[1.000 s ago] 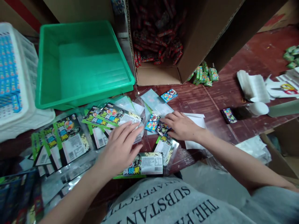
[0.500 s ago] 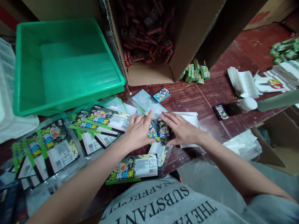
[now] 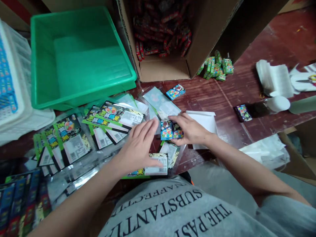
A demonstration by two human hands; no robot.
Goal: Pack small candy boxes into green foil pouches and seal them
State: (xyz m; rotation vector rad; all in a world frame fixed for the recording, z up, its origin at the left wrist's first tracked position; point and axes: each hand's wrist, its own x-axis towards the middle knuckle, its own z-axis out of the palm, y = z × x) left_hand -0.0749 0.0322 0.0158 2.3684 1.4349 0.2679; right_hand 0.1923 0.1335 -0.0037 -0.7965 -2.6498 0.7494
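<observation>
Two small printed candy boxes, one blue [image 3: 166,131] and one purple [image 3: 177,132], lie side by side in front of me. My right hand [image 3: 191,129] grips them from the right, thumb at the near edge and fingers at the far edge. To their left, my left hand [image 3: 139,144] hovers with fingers stretched and thumb apart, holding nothing. Below it lies a clear bag with a black and green printed card [image 3: 158,166], partly covered by the hand. Another blue candy box [image 3: 175,92] rests farther off, beside a clear bag [image 3: 160,102].
Bagged cards [image 3: 72,138] overlap at the left, below a green bin [image 3: 84,95]. A carton [image 3: 164,70] of red packets stands behind, with green boxes [image 3: 217,67] at its right. A white open box [image 3: 203,126], a dark packet [image 3: 244,113] and a white-capped jar [image 3: 278,103] sit rightward.
My left hand has drawn back left and nearer, away from the candy boxes. My right hand has closed on the boxes. The view has shifted slightly left and down.
</observation>
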